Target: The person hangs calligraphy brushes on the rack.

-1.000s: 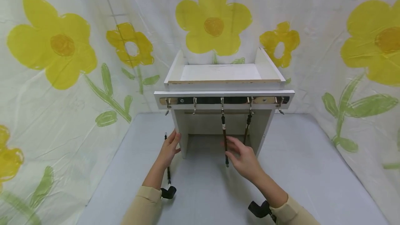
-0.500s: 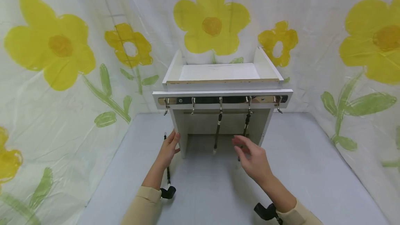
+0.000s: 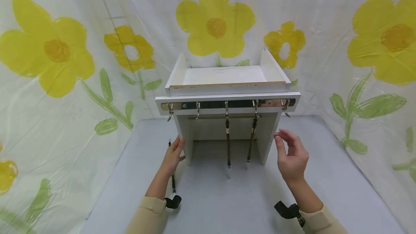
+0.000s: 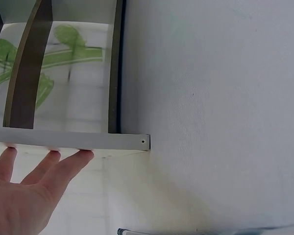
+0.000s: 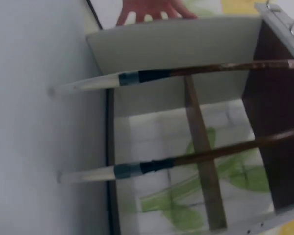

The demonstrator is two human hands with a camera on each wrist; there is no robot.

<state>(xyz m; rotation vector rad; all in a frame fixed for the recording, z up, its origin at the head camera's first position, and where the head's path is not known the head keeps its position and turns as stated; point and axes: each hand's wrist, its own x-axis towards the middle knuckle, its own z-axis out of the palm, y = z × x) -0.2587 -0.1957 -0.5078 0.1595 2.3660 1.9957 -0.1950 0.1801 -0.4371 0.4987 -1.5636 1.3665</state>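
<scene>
Two dark-handled calligraphy brushes [image 3: 228, 143] already hang from the white wooden rack's [image 3: 227, 96] metal hooks, a third brush [image 3: 172, 180] lies on the grey surface [image 3: 227, 198] beside the left hand [image 3: 173, 154] steadying the rack's side, fingers straight, while the right hand [image 3: 292, 154] hovers, loosely open and empty.

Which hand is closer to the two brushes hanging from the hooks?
Right. The right hand hovers just right of the brushes, beside the rack's right leg; the left hand touches the left leg, farther away.
</scene>
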